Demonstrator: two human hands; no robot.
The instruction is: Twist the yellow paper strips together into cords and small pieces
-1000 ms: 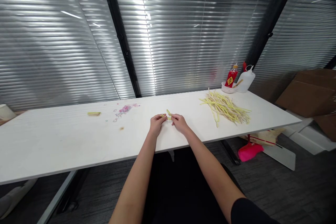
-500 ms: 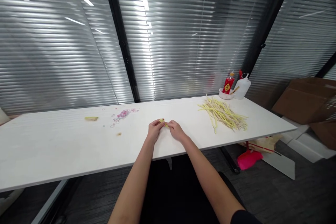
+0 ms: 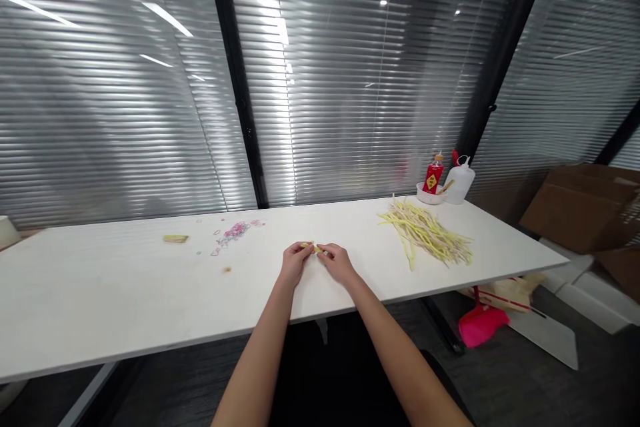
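Observation:
My left hand [image 3: 296,263] and my right hand [image 3: 337,261] meet over the white table [image 3: 150,293], fingertips close together. Both are closed in a pinch on a yellow-green stalk [image 3: 317,249], which spans the small gap between them; most of it is hidden by fingers. To the right lies a loose heap of long yellow stalks [image 3: 430,230]. Left of my hands is a scatter of pink and clear rubber bands [image 3: 236,231]. Farther left sits a small bundle of short yellow stalks [image 3: 175,239].
A brown spot [image 3: 227,269] marks the table left of my hands. At the back right corner stand a red bottle [image 3: 433,175] in a white bowl [image 3: 430,197] and a white squeeze bottle [image 3: 459,183]. Cardboard boxes [image 3: 583,207] and a pink dustpan-like thing [image 3: 483,325] are beyond the table.
The view has tilted up a little, so the table sits lower in it. My fingers have shifted slightly on the stalk, with more of it showing between the hands.

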